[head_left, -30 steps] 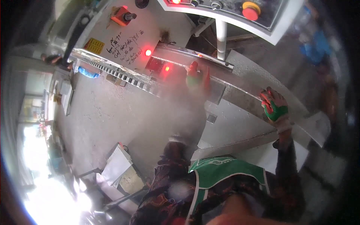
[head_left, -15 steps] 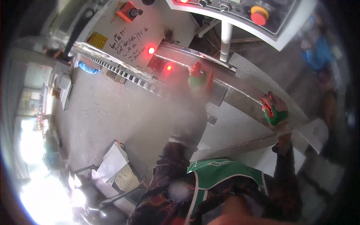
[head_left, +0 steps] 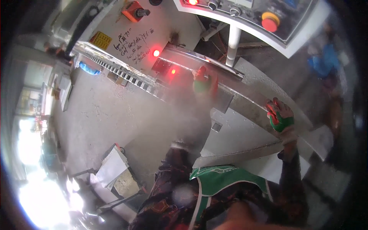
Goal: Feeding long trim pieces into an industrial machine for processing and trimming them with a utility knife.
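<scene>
A long narrow board (head_left: 245,105) with a pale edge runs slantwise from the machine at the upper middle down towards the right. My left hand (head_left: 203,81), in a red and green work glove, is closed on its edge close to the machine's red lights; haze blurs the hand and wrist. Farther right, my right hand (head_left: 281,115), gloved the same way, has its fingers curled over the board's edge near its right part. Beside the board's far side lies a metal guide rail (head_left: 220,63). The board's underside and my thumbs are mostly hidden.
A control panel (head_left: 245,15) with a red and yellow stop button hangs above on a white post (head_left: 232,44). The machine housing (head_left: 132,38) carries an orange switch (head_left: 134,11). A toothed track (head_left: 126,74) runs left. Offcut boards (head_left: 113,166) stand low on the left.
The view has shifted slightly, so the control panel sits lower and farther right. Both hands keep their hold on the board; my right hand seems marginally nearer the machine.
</scene>
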A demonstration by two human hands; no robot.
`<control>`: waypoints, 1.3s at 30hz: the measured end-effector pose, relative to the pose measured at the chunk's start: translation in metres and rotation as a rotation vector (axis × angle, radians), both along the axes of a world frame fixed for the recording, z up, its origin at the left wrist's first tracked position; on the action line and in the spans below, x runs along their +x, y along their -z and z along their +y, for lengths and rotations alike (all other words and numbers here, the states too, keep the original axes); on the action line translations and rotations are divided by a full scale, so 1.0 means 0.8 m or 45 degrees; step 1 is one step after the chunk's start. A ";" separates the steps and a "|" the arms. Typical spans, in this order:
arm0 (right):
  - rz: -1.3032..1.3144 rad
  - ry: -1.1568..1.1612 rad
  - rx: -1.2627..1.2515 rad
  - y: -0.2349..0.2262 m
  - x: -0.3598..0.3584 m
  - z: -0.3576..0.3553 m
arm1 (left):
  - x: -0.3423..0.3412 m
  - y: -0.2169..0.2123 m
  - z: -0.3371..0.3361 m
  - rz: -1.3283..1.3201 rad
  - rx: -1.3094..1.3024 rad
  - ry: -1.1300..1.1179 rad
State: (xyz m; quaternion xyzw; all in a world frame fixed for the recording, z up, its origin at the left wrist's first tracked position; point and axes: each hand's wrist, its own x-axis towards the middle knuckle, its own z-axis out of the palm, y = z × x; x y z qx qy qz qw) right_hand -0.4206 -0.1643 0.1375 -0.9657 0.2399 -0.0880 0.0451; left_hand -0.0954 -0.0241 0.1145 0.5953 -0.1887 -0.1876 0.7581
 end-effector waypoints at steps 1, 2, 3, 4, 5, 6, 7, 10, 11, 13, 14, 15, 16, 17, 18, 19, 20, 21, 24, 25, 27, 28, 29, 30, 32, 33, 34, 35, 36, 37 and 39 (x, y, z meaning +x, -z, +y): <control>0.011 -0.013 -0.002 -0.007 0.008 0.004 | 0.007 0.000 0.007 -0.056 0.042 -0.003; 0.025 -0.024 -0.004 -0.012 0.015 0.007 | 0.014 0.002 0.010 -0.062 0.042 -0.013; 0.020 -0.030 -0.004 -0.013 0.019 0.009 | 0.021 0.003 0.012 -0.142 0.150 -0.064; 0.022 -0.017 -0.004 -0.012 0.020 0.009 | 0.023 0.003 0.010 -0.217 0.258 -0.105; 0.025 -0.002 -0.003 -0.010 0.020 0.008 | 0.023 0.005 0.009 -0.214 0.258 -0.098; 0.029 0.007 -0.001 -0.009 0.018 0.007 | 0.022 0.007 0.008 -0.182 0.249 -0.057; 0.004 -0.016 -0.029 -0.009 0.017 0.008 | 0.022 0.011 0.010 -0.150 0.242 -0.022; -0.024 -0.029 -0.046 -0.007 0.014 0.007 | 0.025 0.021 0.000 0.214 -0.059 0.018; -0.032 -0.028 -0.038 -0.006 0.013 0.006 | 0.033 0.033 -0.003 0.221 -0.053 0.029; -0.055 -0.063 -0.046 -0.014 0.035 0.012 | 0.078 0.069 0.023 -0.526 0.421 -0.105; -0.038 -0.040 -0.057 -0.014 0.031 0.012 | 0.072 0.070 0.018 -0.520 0.421 -0.079; -0.029 -0.019 -0.053 -0.016 0.029 0.014 | 0.065 0.069 0.013 -0.401 0.301 -0.082; -0.059 -0.015 -0.069 -0.020 0.030 0.016 | 0.060 0.067 0.011 -0.282 0.184 -0.090; -0.093 -0.019 -0.079 -0.018 0.033 0.017 | 0.054 0.059 0.012 -0.281 0.193 -0.079; -0.068 0.018 -0.070 -0.011 0.026 0.015 | 0.038 0.051 0.002 -0.123 0.188 -0.038; -0.085 0.017 -0.107 -0.013 0.027 0.017 | 0.036 0.044 0.005 0.011 0.180 -0.030; -0.103 0.016 -0.145 -0.014 0.029 0.019 | 0.038 0.047 0.006 0.005 0.184 -0.025; -0.108 0.020 -0.142 -0.015 0.032 0.020 | 0.040 0.047 0.008 -0.266 0.231 -0.122; -0.163 0.013 -0.234 -0.016 0.041 0.024 | 0.045 0.033 0.014 -0.513 0.250 -0.205; -0.175 0.027 -0.277 -0.014 0.040 0.027 | 0.044 0.038 0.014 -0.463 0.219 -0.186; -0.180 0.045 -0.320 -0.008 0.040 0.030 | 0.046 0.043 0.010 -0.391 0.273 -0.206; -0.140 0.037 -0.299 -0.004 0.042 0.032 | 0.048 0.040 0.010 -0.330 0.326 -0.236; -0.099 0.030 -0.279 -0.004 0.046 0.033 | 0.052 0.038 0.011 -0.327 0.326 -0.233; -0.093 0.033 -0.280 -0.009 0.051 0.035 | 0.059 0.035 0.014 -0.417 0.272 -0.208; -0.059 0.019 -0.208 -0.006 0.057 0.033 | 0.053 0.014 0.005 -0.285 0.290 -0.013; -0.112 -0.020 -0.206 -0.020 0.082 0.041 | 0.066 -0.016 0.025 -0.329 0.296 -0.061; -0.060 -0.007 -0.240 -0.023 0.092 0.045 | 0.067 -0.024 0.026 -0.008 0.118 -0.109; -0.005 0.009 -0.276 -0.025 0.101 0.047 | 0.067 -0.030 0.027 0.315 -0.062 -0.150; 0.005 0.019 -0.283 -0.024 0.106 0.046 | 0.067 -0.040 0.030 0.400 -0.150 -0.009; 0.012 0.018 -0.271 -0.026 0.111 0.046 | 0.086 -0.029 0.027 0.406 -0.162 0.001; -0.021 -0.030 -0.270 -0.041 0.140 0.059 | 0.172 0.008 0.035 -0.167 0.276 -0.141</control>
